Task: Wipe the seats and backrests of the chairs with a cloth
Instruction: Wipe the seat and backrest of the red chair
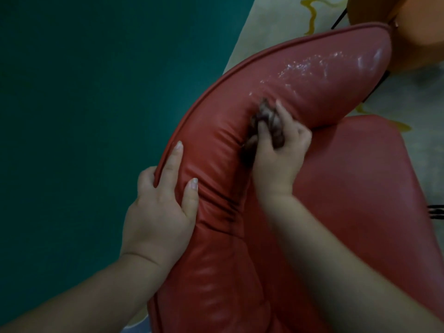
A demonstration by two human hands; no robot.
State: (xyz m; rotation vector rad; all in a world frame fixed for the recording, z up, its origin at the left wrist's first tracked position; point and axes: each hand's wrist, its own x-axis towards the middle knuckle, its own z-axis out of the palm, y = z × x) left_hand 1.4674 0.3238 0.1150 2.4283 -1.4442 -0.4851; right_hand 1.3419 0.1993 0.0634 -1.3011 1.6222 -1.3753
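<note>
My right hand (276, 150) presses a bunched dark cloth (262, 126) mid-way along the curved red leather backrest (216, 145), my left hand (158, 207) gripping its rim; the far end glistens wet, while the near stretch and red seat (360, 179) look unwiped.

Dim light; dark teal floor (84, 116) at left, a pale rug (276, 25) with yellow squiggles beyond, orange chair (408, 27) at top-right corner.

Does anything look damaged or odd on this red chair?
Nothing looks broken. The red backrest has pale shiny streaks near its far end, either wetness or glare, and creases beside the left hand. The right hand presses the cloth against it.
</note>
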